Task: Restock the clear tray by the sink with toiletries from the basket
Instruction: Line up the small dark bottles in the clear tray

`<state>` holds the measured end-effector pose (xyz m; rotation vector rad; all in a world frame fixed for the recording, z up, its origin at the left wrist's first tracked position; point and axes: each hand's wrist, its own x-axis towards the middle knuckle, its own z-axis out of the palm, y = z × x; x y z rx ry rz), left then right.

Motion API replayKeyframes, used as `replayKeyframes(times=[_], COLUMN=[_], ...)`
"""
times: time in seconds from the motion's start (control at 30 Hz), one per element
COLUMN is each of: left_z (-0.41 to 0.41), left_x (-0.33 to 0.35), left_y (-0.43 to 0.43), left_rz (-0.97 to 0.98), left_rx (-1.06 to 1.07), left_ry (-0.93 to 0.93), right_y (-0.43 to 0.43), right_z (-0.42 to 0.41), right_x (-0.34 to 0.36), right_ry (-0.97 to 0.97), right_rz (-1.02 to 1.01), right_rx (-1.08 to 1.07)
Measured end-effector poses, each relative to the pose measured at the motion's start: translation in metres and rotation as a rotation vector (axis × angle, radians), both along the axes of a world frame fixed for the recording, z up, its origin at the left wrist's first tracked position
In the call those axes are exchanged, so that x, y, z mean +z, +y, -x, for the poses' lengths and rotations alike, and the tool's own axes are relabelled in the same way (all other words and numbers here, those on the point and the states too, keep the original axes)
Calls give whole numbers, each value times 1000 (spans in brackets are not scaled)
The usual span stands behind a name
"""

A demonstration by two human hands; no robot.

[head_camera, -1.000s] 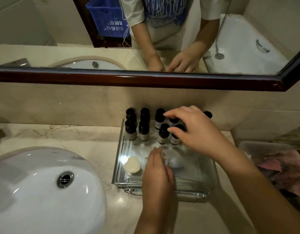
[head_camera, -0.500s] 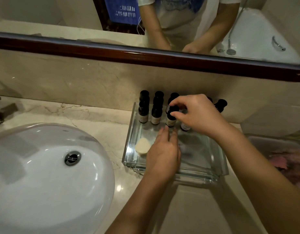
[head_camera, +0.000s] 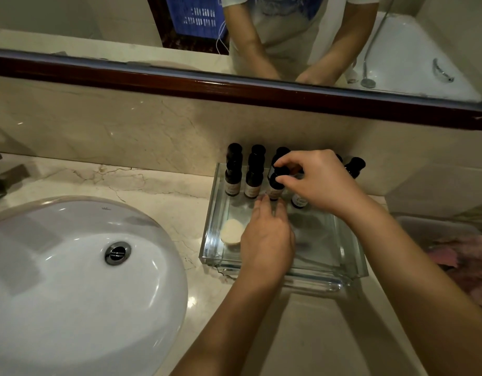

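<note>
A clear glass tray (head_camera: pixel 210 240) sits on the marble counter right of the sink. Several small dark bottles (head_camera: pixel 232 183) with pale labels stand upright along its back edge. A round cream soap (head_camera: pixel 231 230) lies at the tray's front left. My right hand (head_camera: pixel 318 183) pinches the black cap of one bottle (head_camera: pixel 275 185) in the row between thumb and fingers. My left hand (head_camera: pixel 267 240) lies flat in the tray, palm down, fingertips touching that bottle's base; whether anything is under the palm is hidden.
The white sink (head_camera: pixel 79 280) with a metal drain (head_camera: pixel 117 252) fills the left. A clear bin with pink items (head_camera: pixel 457 253) sits at the right edge. A dark-framed mirror (head_camera: pixel 234 90) runs above, reflecting a blue basket (head_camera: pixel 196 16) and a bathtub (head_camera: pixel 408 58).
The view has shifted so the tray sits further right. My right hand has closed onto a bottle cap, and my left hand has slid forward to the bottle row.
</note>
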<state>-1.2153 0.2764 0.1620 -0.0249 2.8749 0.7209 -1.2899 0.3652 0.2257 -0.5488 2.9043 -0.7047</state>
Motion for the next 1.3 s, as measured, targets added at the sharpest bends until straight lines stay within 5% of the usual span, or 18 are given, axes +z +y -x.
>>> replayKeyframes(times=[0.57, 0.83, 1.3], left_z=[-7, -12, 1], left_x=[10, 10, -7], left_y=[3, 8, 32], left_rz=[-49, -116, -19], left_rx=[50, -47, -70], left_ry=[6, -7, -8], right_y=[6, 61, 44], right_z=[-9, -22, -4], right_x=[5, 13, -11], right_ry=[-19, 24, -24], right_rz=[27, 197, 110], right_rx=[-33, -303, -126])
